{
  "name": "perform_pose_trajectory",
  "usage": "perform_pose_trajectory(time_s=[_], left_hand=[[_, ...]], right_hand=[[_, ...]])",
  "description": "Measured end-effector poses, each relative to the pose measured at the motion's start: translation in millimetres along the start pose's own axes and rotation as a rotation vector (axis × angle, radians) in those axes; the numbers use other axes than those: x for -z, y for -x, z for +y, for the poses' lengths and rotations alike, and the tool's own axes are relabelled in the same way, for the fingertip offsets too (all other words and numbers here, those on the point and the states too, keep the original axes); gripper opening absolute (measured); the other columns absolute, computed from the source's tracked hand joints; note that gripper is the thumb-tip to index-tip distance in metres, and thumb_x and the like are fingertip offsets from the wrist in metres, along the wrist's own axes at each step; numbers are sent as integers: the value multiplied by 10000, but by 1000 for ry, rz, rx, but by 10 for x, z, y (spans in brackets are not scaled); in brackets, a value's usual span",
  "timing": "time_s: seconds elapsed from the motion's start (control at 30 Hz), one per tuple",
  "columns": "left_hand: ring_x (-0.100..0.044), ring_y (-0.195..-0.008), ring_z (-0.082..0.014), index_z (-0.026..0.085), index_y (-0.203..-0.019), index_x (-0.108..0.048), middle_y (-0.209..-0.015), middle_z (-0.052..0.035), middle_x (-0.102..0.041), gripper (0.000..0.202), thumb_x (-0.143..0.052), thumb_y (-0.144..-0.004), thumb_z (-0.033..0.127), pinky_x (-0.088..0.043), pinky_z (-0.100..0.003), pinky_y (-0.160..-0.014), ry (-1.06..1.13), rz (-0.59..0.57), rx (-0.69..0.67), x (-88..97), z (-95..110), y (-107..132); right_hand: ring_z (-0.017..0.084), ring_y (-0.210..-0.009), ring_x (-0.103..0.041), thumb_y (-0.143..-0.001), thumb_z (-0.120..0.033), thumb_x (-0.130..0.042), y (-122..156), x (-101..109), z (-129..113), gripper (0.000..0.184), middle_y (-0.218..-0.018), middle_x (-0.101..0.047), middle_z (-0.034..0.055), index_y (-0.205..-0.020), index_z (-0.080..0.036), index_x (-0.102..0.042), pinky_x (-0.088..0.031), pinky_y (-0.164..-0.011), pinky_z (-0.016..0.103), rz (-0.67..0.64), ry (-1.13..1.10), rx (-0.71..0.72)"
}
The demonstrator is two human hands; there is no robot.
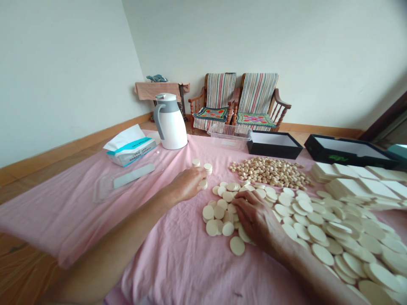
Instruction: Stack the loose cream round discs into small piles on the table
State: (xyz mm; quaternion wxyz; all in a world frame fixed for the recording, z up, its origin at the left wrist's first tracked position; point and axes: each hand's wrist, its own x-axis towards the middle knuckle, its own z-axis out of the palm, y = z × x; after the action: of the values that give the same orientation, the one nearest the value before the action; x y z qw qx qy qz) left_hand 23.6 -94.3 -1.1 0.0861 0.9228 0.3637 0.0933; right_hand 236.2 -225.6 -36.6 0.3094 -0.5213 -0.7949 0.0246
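Note:
Pale round wooden discs (316, 233) lie in a wide loose heap across the right of the cloth. My left hand (188, 184) is closed, its fingertips pinching at a small stack of discs (202, 184). Right beside those fingers are two more short stacks, one disc stack (207, 167) touching or nearly touching them and another stack (196, 162) a little behind. My right hand (256, 214) rests on the near left part of the heap, fingers bent down and together on the discs; its thumb and what lies under the palm are hidden.
Small wooden balls (270, 171) are piled behind the discs. White square pieces (359, 186) are stacked at right. Black boxes (275, 150) and a clear plastic tub (230, 137) stand at the back. A white jug (173, 127), tissue pack (132, 148) and clear lid (110, 184) are left.

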Motion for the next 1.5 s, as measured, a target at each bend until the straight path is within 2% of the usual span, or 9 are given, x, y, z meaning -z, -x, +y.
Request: perform_pose_trajectory(time_s=[0.27, 0.4, 0.5, 0.6, 0.77, 0.93, 1.13, 1.33, 1.5], left_hand=[[-589, -916, -213, 190, -962, -601, -983, -56, -624, 180, -587, -782, 180, -424, -291, -776, 11, 6, -63, 138, 83, 36], [-577, -812, -167, 190, -922, -591, -920, -14, -617, 238, -696, -716, 244, -422, -243, -713, 148, -277, -314, 296, 189, 117], [-568, -833, -175, 189, -968, -554, -963, -23, -598, 350, -729, -681, 288, -425, -243, -717, 161, -357, -395, 268, 252, 176], [-568, -882, -204, 186, -1014, -522, -1008, -51, -588, 393, -711, -691, 305, -427, -266, -739, 113, -309, -372, 175, 316, 211], [-579, -827, -180, 189, -922, -549, -913, -35, -601, 168, -607, -764, 205, -424, -248, -711, 116, -263, -327, 160, 364, 202], [-583, -778, -158, 188, -899, -611, -852, -12, -625, 173, -597, -737, 130, -404, -238, -686, 122, -161, -268, 266, 196, 148], [-597, -714, -139, 189, -949, -640, -863, -11, -655, 222, -630, -730, 156, -412, -222, -647, 178, -188, -249, 276, 60, 124], [-613, -916, -192, 234, -1050, -605, -1014, -33, -652, 312, -581, -758, 130, -442, -266, -795, 12, 109, -30, 144, 19, 59], [-622, -938, -195, 274, -1024, -614, -975, -9, -672, 300, -551, -776, 119, -439, -272, -810, -37, 65, -18, 95, -1, 40]], right_hand=[[206, -881, -512, -925, -142, -389, -3, 4, -4, 238, -961, -580, 93, -942, -165, -626, -473, -783, 390, -4, -10, -4], [207, -884, -511, -923, -138, -393, 0, -3, -5, 234, -965, -580, 91, -943, -165, -624, -471, -789, 392, -6, -6, -8], [206, -891, -514, -922, -139, -398, 4, -7, -3, 229, -967, -581, 89, -944, -168, -623, -472, -791, 387, -4, -2, -8], [204, -890, -521, -921, -138, -399, 4, -2, -6, 228, -969, -586, 90, -938, -171, -624, -477, -786, 382, 3, 2, -5], [200, -881, -532, -916, -136, -403, -2, 2, -6, 232, -976, -594, 94, -924, -175, -631, -490, -772, 379, 12, 13, 16], [202, -873, -533, -911, -134, -410, -3, 8, -10, 227, -962, -596, 93, -925, -175, -633, -491, -772, 382, 13, 21, 12], [204, -883, -527, -913, -131, -404, -7, 12, -9, 231, -968, -591, 94, -930, -170, -631, -485, -775, 379, 2, 5, 2], [204, -884, -529, -912, -135, -406, -2, 6, -3, 230, -969, -595, 97, -936, -170, -633, -487, -777, 386, 8, 9, 4], [205, -885, -540, -907, -131, -415, -2, 18, -20, 224, -965, -598, 91, -936, -179, -632, -493, -774, 378, 9, 7, 8]])
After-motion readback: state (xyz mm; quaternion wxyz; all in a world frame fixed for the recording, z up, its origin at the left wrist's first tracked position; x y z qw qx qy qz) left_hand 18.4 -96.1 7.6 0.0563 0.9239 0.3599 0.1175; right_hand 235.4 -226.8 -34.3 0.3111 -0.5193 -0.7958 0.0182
